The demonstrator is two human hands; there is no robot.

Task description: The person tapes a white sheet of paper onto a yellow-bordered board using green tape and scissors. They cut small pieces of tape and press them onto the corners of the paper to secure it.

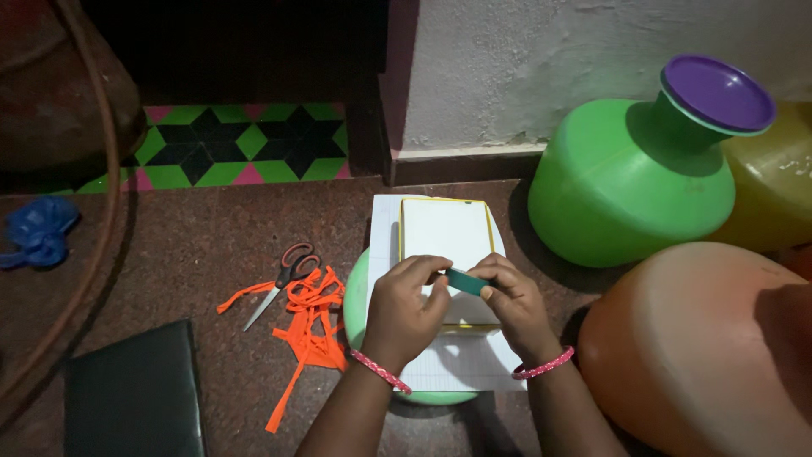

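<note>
My left hand [406,309] and my right hand [512,300] pinch a short green strip [465,282] between their fingertips, one hand at each end. Both hands hover over a white card with a yellow border [444,228]. The card lies on a larger white sheet [385,228], which rests on a round green plate [353,305]. Each wrist wears a pink beaded band.
Orange paper strips [309,326] and scissors with orange handles [288,275] lie left of the plate. A dark book [135,393] sits lower left. A green pot with a purple lid [634,169], a yellow pot [774,178] and an orange pot [702,347] crowd the right. A blue bag [35,230] lies far left.
</note>
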